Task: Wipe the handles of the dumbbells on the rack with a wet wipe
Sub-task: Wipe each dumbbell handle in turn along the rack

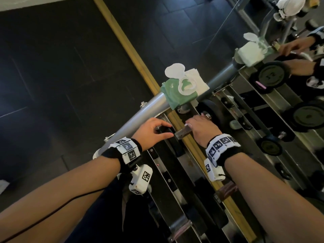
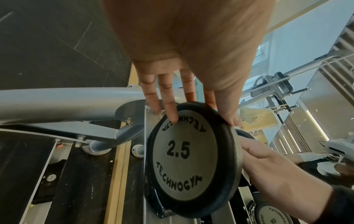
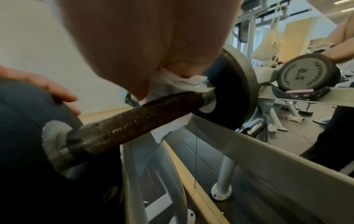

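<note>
A 2.5 dumbbell lies on the top of the rack (image 1: 130, 121). Its near end plate (image 2: 191, 153) is held at the rim by my left hand (image 1: 154, 131), fingers lying over the outer face (image 2: 172, 112) and thumb over the edge. My right hand (image 1: 201, 128) is wrapped round the rough dark handle (image 3: 138, 119) close to the far plate (image 3: 237, 91). A white wet wipe (image 3: 178, 84) is bunched between that palm and the handle, with a corner hanging below. A short bare stretch of handle (image 1: 182, 133) shows between the hands.
A green wipes pack (image 1: 175, 97) with its white lid open sits on the rack's grey tube beyond the hands. Another dumbbell's handle (image 1: 228, 188) lies nearer me on the same rail. A mirror (image 1: 284, 88) behind the rack repeats the scene. Dark floor tiles lie left.
</note>
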`<act>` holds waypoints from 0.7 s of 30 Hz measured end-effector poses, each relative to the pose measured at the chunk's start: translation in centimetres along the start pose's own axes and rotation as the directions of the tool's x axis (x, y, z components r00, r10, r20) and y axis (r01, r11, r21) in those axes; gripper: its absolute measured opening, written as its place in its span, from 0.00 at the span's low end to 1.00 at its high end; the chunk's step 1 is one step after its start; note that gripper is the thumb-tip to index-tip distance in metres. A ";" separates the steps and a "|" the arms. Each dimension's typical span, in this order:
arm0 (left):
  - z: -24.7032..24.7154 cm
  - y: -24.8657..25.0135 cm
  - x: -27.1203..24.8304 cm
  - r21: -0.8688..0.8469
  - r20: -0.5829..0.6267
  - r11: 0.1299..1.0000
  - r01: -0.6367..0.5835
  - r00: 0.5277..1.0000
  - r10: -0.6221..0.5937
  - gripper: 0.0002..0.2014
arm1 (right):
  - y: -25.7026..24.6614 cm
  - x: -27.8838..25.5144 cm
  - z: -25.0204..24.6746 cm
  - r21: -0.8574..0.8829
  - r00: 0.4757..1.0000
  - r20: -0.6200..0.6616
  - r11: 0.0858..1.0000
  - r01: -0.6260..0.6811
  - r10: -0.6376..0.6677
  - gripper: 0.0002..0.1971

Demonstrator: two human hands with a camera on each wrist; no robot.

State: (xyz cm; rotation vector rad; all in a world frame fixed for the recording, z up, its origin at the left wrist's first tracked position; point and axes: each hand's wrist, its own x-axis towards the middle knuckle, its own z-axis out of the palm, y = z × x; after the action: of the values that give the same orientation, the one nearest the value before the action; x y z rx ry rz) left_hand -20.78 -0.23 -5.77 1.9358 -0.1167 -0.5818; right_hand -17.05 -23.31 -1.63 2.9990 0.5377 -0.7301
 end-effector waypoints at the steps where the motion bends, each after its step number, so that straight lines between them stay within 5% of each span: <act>1: 0.0 0.0 0.0 0.002 0.003 1.000 -0.005 1.000 0.005 0.15 | 0.1 -0.2 0.0 0.015 1.000 -0.019 1.000 0.005 -0.005 0.15; 5: -0.2 0.0 -0.2 -0.003 0.008 0.999 -0.042 0.999 0.042 0.16 | -0.6 -1.7 -0.3 0.202 0.992 -0.096 0.975 0.096 -0.078 0.16; 8: -0.1 -0.1 -0.2 -0.012 0.004 0.999 -0.040 0.999 0.040 0.17 | -0.9 -2.7 -1.4 0.573 0.997 -0.074 0.820 0.017 0.031 0.15; 12: 0.0 -0.5 0.0 -0.038 0.000 0.999 -0.033 0.999 0.033 0.17 | 0.0 -1.6 -2.2 0.700 0.977 -0.130 0.713 -0.029 0.167 0.17; 16: 0.2 -0.7 0.0 -0.057 -0.003 0.998 -0.023 1.000 0.023 0.16 | 0.3 -0.6 -1.5 0.647 0.944 -0.295 0.758 0.083 0.149 0.15; 21: 0.2 -0.6 -0.2 -0.061 0.010 0.998 -0.034 0.999 0.034 0.15 | 0.5 0.4 0.1 0.089 0.998 0.002 0.994 0.069 -0.070 0.17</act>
State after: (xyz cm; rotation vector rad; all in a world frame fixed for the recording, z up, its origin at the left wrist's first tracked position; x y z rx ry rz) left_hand -21.15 -0.12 -6.26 1.8685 -0.1374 -0.5677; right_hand -16.60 -23.71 -1.94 3.0727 0.6291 -0.7855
